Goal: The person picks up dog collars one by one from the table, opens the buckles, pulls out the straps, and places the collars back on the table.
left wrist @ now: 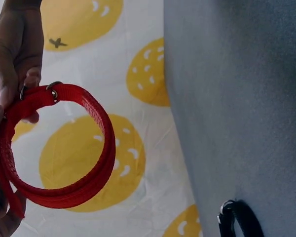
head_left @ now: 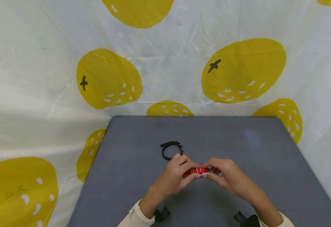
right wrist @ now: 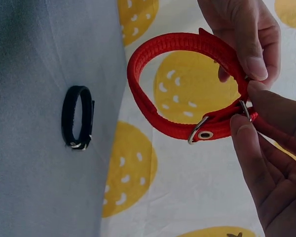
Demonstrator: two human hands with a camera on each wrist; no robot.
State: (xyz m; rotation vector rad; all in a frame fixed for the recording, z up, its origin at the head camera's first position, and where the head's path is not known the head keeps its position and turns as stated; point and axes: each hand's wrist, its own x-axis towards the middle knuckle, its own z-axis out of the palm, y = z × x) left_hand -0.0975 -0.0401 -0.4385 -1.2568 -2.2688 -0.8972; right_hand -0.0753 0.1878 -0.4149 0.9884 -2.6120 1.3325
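Observation:
A red pet collar (head_left: 197, 170), closed into a loop, is held up between both hands above the table. My left hand (head_left: 173, 177) pinches one side of the band between thumb and fingers. On the other side, my right hand (head_left: 230, 177) grips the band beside the metal buckle (right wrist: 244, 109). A metal D-ring (right wrist: 193, 134) and an eyelet (right wrist: 205, 135) show on the strap in the right wrist view. The strap's loose end (left wrist: 16, 205) hangs down in the left wrist view. Fingers partly hide the buckle.
A black collar (head_left: 169, 143), also looped, lies on the grey table (head_left: 137, 176) just beyond my left hand. Behind the table hangs a white cloth (head_left: 171, 75) with yellow fruit prints. Black straps (head_left: 162, 215) are around the wrists.

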